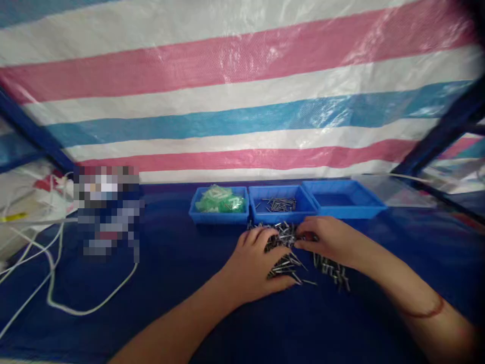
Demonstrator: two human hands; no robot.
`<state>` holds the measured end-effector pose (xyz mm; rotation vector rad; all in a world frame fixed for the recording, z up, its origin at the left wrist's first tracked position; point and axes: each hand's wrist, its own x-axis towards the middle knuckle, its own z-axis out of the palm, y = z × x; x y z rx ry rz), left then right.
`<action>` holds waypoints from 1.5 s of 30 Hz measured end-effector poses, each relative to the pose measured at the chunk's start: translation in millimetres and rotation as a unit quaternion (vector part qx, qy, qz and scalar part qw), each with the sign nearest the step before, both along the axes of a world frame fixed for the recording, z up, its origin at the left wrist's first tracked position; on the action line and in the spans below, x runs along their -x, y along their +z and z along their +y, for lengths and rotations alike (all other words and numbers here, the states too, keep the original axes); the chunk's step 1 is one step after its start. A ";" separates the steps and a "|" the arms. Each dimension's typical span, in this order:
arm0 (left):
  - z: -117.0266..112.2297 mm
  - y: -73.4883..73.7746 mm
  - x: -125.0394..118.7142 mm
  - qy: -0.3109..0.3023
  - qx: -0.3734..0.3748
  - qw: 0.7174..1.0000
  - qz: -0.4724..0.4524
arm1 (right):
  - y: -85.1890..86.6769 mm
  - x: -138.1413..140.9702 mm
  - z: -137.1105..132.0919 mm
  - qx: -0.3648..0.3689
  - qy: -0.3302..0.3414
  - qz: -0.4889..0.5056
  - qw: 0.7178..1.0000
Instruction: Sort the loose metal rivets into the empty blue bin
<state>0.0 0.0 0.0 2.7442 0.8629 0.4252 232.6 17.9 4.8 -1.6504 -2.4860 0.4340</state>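
Observation:
A heap of small metal pins (290, 253) lies on the dark blue table cloth (182, 273) in front of three blue trays. My left hand (253, 263) rests palm down on the heap's left side, fingers curled into the pins. My right hand (328, 240) reaches in from the right, its fingers bent and pressed together at the top of the heap. What the fingertips hold is hidden. The left tray (217, 216) holds green plastic pieces (220, 199). Some metal pins (280, 204) lie in the middle tray (282, 216). The right tray (343, 207) looks bare.
A white cable (53, 283) loops across the cloth at the left. A blurred-out object (108, 212) stands at the back left. A striped pink, white and blue tarp (242, 101) closes off the back, with dark blue frame bars (439, 136) at both sides.

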 end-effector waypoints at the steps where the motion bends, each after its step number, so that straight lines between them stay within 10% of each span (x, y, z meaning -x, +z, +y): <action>1: 0.5 -0.6 0.1 0.000 0.000 1.000 -0.001 | -0.1 -0.4 -0.8 0.000 0.002 -0.002 1.000; 17: 0.3 -0.4 -1.5 0.009 -0.004 1.000 -0.006 | 7.8 4.9 -7.0 0.002 0.002 0.013 1.000; 26: 1.3 -1.0 -5.2 0.041 -0.018 0.999 -0.004 | 18.5 10.4 -28.4 0.140 0.073 0.094 0.983; 45: 15.0 -0.6 -1.1 0.061 -0.010 0.997 -0.040 | 24.1 27.7 -26.7 -0.002 0.094 0.074 0.993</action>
